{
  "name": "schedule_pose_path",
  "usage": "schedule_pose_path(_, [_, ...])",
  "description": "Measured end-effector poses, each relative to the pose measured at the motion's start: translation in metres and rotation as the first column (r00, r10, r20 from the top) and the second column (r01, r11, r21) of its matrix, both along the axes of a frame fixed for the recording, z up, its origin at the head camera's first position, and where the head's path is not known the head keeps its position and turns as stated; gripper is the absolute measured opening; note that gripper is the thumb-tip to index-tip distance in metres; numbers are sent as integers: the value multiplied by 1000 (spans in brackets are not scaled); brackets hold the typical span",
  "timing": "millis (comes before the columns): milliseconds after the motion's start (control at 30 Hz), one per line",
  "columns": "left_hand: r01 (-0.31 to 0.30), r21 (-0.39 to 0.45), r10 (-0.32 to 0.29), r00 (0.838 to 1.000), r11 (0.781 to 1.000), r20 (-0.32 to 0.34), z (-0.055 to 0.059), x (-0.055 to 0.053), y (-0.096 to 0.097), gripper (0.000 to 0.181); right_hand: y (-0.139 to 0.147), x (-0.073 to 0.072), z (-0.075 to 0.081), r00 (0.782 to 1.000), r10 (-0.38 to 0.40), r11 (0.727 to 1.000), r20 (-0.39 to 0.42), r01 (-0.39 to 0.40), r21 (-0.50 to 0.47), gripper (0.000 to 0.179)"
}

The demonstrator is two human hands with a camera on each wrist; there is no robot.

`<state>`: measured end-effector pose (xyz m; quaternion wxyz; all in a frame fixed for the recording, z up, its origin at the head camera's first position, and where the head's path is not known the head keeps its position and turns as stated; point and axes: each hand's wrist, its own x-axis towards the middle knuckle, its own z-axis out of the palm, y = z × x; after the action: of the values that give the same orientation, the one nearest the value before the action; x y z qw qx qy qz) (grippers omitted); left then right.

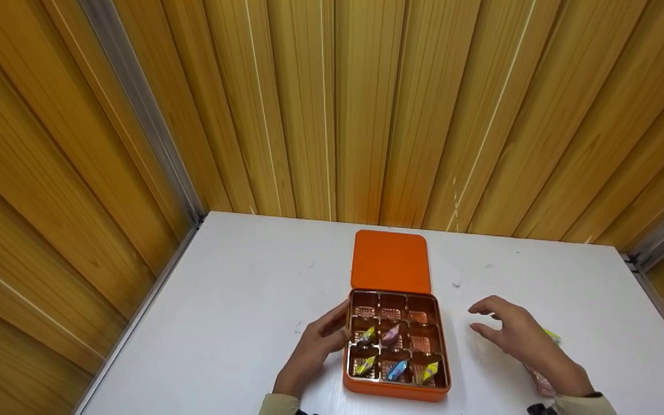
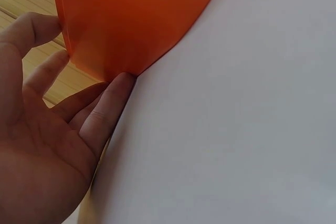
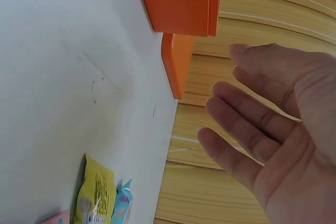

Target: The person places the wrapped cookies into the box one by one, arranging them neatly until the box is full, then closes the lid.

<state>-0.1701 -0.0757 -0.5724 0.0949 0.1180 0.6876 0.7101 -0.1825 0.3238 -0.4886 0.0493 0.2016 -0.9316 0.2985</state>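
Note:
An orange tin (image 1: 396, 391) with a brown tray of square compartments stands on the table. Its middle row holds a yellow-wrapped candy (image 1: 368, 335) at left and a pink one (image 1: 391, 334) at centre. The front row has two yellow candies at its ends and a blue one (image 1: 397, 370) between. My left hand (image 1: 319, 344) rests its fingers and thumb against the tin's left side; the left wrist view shows fingertips along the orange wall (image 2: 142, 19). Right of the tin, my right hand (image 1: 519, 334) hovers with fingers spread and nothing between them.
An orange lid (image 1: 391, 260) lies flat behind the tin. Loose candies lie under and beside the right forearm: yellow (image 3: 95, 192), blue (image 3: 123, 203) and pink (image 3: 59, 219). Wood-patterned walls (image 1: 361, 115) border the white table (image 1: 240, 300).

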Motion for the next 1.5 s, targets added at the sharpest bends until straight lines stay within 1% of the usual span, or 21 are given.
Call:
schedule_pose_path(33, [1,0,-1,1000,1000,1,0,0,0,59,2,1,0,1000,-4,1000,-3,4,0,28])
schedule_pose_path(200, [16,-3,-16,1000,1000,-4,1,1,-1,59,11,1,-4,996,6,1000,-92,-4,22,29])
schedule_pose_path(267, [21,-2,-21,1000,1000,-8,1,1,-1,60,15,2,-6,995,3,999,-103,0,32,30])
schedule_pose_path(467, [19,16,-19,1000,1000,4,1,1,-1,60,23,4,-7,998,-35,998,-43,38,59,29])
schedule_pose_path(567, [13,13,-13,1000,1000,8,1,2,-2,59,26,4,-8,999,-53,995,7,53,81,28])
schedule_pose_path(733, [10,7,-10,1000,1000,11,0,1,-2,60,33,4,-7,989,-99,991,110,88,103,29])
schedule_pose_path(833, [8,6,-9,1000,1000,15,0,1,-1,60,38,5,-8,981,-118,989,153,102,109,29])
schedule_pose_path(1033, [6,1,-6,1000,1000,26,0,1,0,60,48,10,-13,977,-136,985,167,115,127,28])
schedule_pose_path(1100, [10,6,-10,1000,1000,26,0,0,0,61,51,11,-15,971,-150,983,188,127,130,28])
schedule_pose_path(1267, [15,25,-16,1000,1000,26,0,0,0,60,57,12,-16,947,-192,976,257,157,150,31])
schedule_pose_path(1367, [14,28,-15,1000,1000,27,0,0,0,60,60,12,-17,938,-214,969,273,169,180,35])
schedule_pose_path(1500, [15,28,-15,1000,999,22,0,0,0,60,64,11,-18,919,-239,962,313,181,204,40])
